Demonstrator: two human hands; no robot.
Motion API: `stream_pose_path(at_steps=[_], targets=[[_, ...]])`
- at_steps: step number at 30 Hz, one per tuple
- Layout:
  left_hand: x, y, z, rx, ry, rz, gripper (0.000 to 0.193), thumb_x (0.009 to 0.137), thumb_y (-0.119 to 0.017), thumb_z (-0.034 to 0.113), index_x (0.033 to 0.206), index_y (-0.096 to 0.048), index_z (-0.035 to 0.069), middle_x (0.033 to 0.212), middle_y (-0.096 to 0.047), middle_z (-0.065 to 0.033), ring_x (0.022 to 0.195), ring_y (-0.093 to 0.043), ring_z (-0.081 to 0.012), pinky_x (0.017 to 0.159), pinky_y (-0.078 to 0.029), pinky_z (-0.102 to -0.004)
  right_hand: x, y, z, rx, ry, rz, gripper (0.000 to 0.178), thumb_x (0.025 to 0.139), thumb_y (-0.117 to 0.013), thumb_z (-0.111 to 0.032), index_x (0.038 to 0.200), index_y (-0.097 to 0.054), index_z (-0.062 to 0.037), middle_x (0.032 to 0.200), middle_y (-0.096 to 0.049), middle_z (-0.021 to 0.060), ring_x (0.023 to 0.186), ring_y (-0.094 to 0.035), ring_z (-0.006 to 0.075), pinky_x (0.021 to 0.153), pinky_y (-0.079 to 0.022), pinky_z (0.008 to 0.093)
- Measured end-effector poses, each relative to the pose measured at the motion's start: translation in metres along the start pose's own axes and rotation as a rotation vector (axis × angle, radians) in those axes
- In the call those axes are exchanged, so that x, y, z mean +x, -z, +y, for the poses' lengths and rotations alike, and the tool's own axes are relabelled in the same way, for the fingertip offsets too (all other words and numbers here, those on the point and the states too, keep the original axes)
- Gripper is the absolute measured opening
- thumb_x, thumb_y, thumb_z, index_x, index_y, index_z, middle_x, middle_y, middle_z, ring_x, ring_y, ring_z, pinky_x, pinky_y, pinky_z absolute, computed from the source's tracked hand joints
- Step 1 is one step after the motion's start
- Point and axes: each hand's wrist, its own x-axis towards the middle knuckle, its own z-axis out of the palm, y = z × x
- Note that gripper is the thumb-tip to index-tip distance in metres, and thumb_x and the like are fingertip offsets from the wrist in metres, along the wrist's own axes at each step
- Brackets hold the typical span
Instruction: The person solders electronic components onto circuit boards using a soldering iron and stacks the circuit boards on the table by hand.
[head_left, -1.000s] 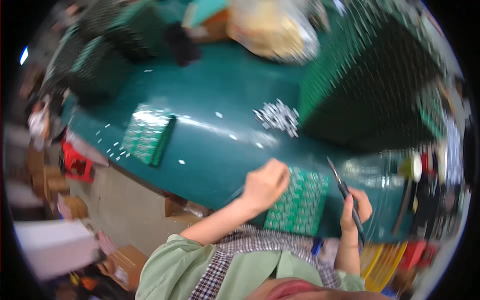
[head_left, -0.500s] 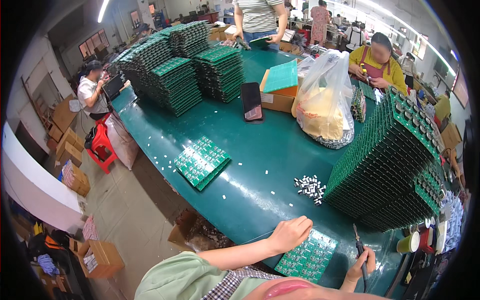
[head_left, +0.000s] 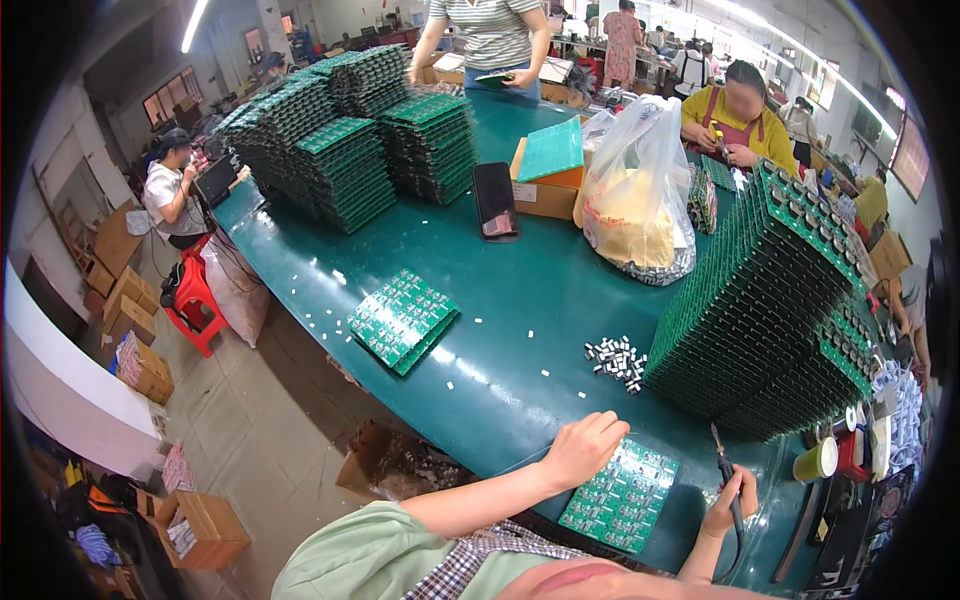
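My left hand (head_left: 588,447) is pinched over the far left corner of a green circuit board panel (head_left: 622,495). A thin wire, likely solder, trails beside my left forearm and shows faintly at the fingertips. My right hand (head_left: 728,500) grips a soldering iron (head_left: 726,462) by its dark handle, with the tip pointing up and away, apart from the board. The iron's cable hangs down below that hand. Beyond the board is a small heap of black-and-silver components (head_left: 617,363).
Tall circuit board stacks stand at right (head_left: 755,310) and far left (head_left: 340,170). Two or more panels (head_left: 403,318) lie left of centre. A phone (head_left: 494,203), a cardboard box (head_left: 548,195), a plastic bag (head_left: 640,215) and a green cup (head_left: 816,460) share the table (head_left: 500,300). Co-workers sit and stand around.
The view has shifted slightly. Both my hands keep nearly the same places, the left near the board's corner and the right holding the iron. The standing person across the table has moved an arm outward.
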Motion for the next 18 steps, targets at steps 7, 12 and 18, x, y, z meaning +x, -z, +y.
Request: stream_pose_path(at_steps=[7, 12, 18], targets=[[0.0, -0.002, 0.002, -0.035, 0.053, -0.017, 0.008, 0.083, -0.06, 0.009, 0.09, -0.057, 0.007, 0.082, -0.055, -0.0071, 0.07, -0.061, -0.0268, 0.058, -0.049, -0.0377, 0.0, 0.001, 0.002, -0.013, 0.005, 0.001, 0.019, 0.09, -0.049, -0.011, 0.085, -0.062, 0.0023, 0.067, -0.059, 0.0067, 0.049, -0.051, 0.0107, 0.047, -0.039, 0.0231], [-0.001, -0.001, 0.004, -0.106, 0.085, -0.017, 0.009, 0.084, -0.06, 0.009, 0.09, -0.054, 0.006, 0.083, -0.055, -0.0084, 0.067, -0.061, -0.0297, 0.056, -0.049, -0.0399, 0.0, 0.002, -0.001, -0.018, -0.005, -0.025, 0.019, 0.09, -0.049, -0.01, 0.084, -0.062, 0.0028, 0.068, -0.06, 0.0076, 0.051, -0.052, 0.0113, 0.048, -0.04, 0.0238], [-0.002, 0.0, 0.005, -0.142, 0.105, -0.027, 0.009, 0.084, -0.059, 0.007, 0.091, -0.054, 0.006, 0.084, -0.055, -0.0092, 0.07, -0.061, -0.0309, 0.057, -0.049, -0.0402, -0.002, 0.005, 0.004, -0.039, 0.024, -0.053, 0.018, 0.089, -0.049, -0.007, 0.083, -0.061, 0.004, 0.07, -0.061, 0.0103, 0.056, -0.055, 0.0156, 0.053, -0.042, 0.0268]])
